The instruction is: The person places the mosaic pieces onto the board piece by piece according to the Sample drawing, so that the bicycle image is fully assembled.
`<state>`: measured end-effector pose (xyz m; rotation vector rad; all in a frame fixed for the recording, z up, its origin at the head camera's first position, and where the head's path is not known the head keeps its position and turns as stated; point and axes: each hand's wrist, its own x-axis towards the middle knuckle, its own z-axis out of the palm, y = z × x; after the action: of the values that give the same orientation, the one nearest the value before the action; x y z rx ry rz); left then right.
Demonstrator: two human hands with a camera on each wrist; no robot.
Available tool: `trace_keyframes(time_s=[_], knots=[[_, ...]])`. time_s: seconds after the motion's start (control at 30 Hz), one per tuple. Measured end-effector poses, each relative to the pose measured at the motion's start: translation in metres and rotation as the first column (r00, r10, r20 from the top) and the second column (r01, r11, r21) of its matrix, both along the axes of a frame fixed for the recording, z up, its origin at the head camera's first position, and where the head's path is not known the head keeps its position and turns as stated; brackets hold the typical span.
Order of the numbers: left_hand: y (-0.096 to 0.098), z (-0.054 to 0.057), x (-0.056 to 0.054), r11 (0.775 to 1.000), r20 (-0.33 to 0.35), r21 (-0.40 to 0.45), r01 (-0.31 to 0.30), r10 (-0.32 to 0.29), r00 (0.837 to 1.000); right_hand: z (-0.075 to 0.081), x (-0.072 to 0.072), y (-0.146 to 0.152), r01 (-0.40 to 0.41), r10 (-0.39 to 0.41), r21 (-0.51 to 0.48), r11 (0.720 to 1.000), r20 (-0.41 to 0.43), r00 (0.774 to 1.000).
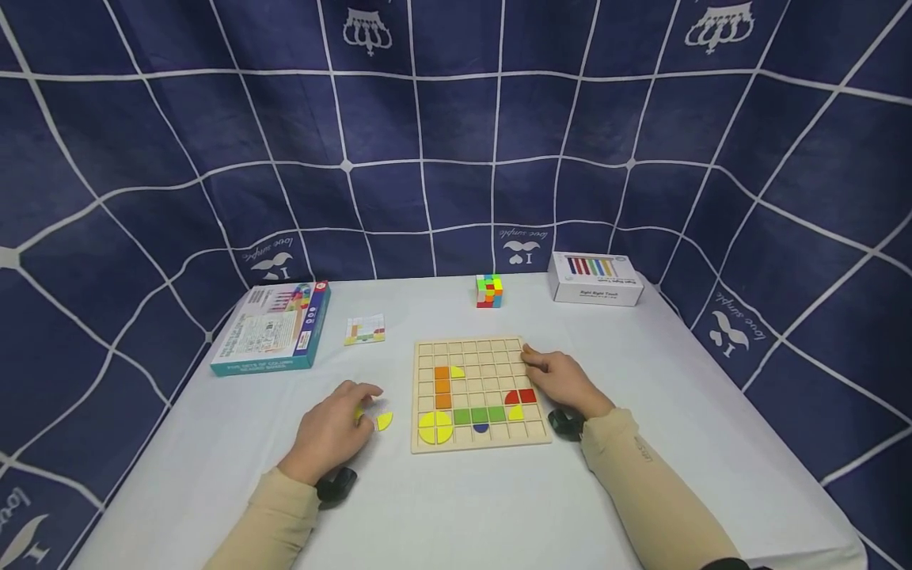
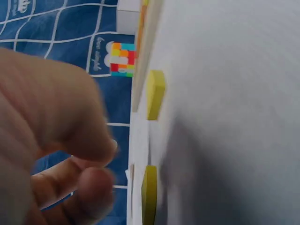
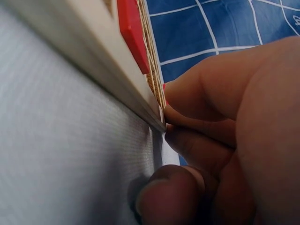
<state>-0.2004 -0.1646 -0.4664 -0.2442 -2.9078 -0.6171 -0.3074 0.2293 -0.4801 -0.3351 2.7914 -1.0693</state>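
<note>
My left hand (image 1: 329, 431) hovers at the board's left with fingers bent loosely. Beneath and beside its fingers are two yellow quarter-circle pieces (image 1: 385, 420); in the left wrist view the thumb and fingertips stand apart from the yellow piece (image 2: 156, 95) and the nearer one (image 2: 149, 194). My right hand (image 1: 566, 382) holds the right edge of the wooden grid board (image 1: 492, 360), with thumb and finger at the rim in the right wrist view. Orange squares (image 1: 442, 386), green squares (image 1: 480, 415), red pieces (image 1: 527, 396), several yellow quarter circles (image 1: 435, 427) and a blue half circle (image 1: 480, 427) lie on the board.
A pattern card (image 1: 366, 329) lies behind the left hand. Further left is a teal-edged game box (image 1: 271, 328). Toward the back stand a colourful puzzle cube (image 1: 488, 291) and a white box (image 1: 594, 279). Blue gridded cloth (image 1: 456, 119) hangs around the white-covered table (image 1: 456, 507).
</note>
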Motion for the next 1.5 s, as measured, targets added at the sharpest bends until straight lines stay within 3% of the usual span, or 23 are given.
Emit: trace_keyframes(time_s=[0.33, 0.57, 0.73, 0.97, 1.2, 1.33, 1.5], knots=[[0.007, -0.003, -0.002, 0.999, 0.124, 0.003, 0.052, -0.052, 0.991, 0.001, 0.000, 0.000, -0.003, 0.003, -0.004, 1.000, 0.004, 1.000], [0.007, -0.003, -0.001, 0.996, 0.042, -0.025, 0.091, -0.090, 0.995, 0.002, 0.000, 0.001, -0.011, 0.011, -0.001, 1.000, -0.007, 1.000], [0.007, -0.004, -0.001, 0.995, 0.044, -0.008, 0.101, -0.101, 0.994, 0.002, 0.001, -0.001, -0.005, 0.005, -0.001, 1.000, -0.013, 1.000], [0.010, -0.002, -0.002, 0.998, 0.049, 0.019, 0.066, -0.066, 0.997, 0.003, 0.001, -0.002, 0.003, -0.003, 0.018, 1.000, -0.010, 1.000], [0.024, 0.007, 0.001, 0.995, -0.036, 0.090, 0.054, -0.051, 0.998, 0.002, -0.001, -0.003, 0.000, 0.000, 0.026, 1.000, -0.017, 1.000], [0.045, 0.019, 0.005, 0.981, -0.083, 0.142, 0.129, -0.118, 0.989, 0.002, -0.003, -0.004, 0.001, -0.001, 0.025, 1.000, -0.021, 1.000], [0.075, 0.028, 0.005, 0.959, -0.120, 0.101, 0.265, -0.252, 0.960, 0.002, -0.001, -0.003, 0.016, -0.016, 0.027, 1.000, 0.002, 1.000]])
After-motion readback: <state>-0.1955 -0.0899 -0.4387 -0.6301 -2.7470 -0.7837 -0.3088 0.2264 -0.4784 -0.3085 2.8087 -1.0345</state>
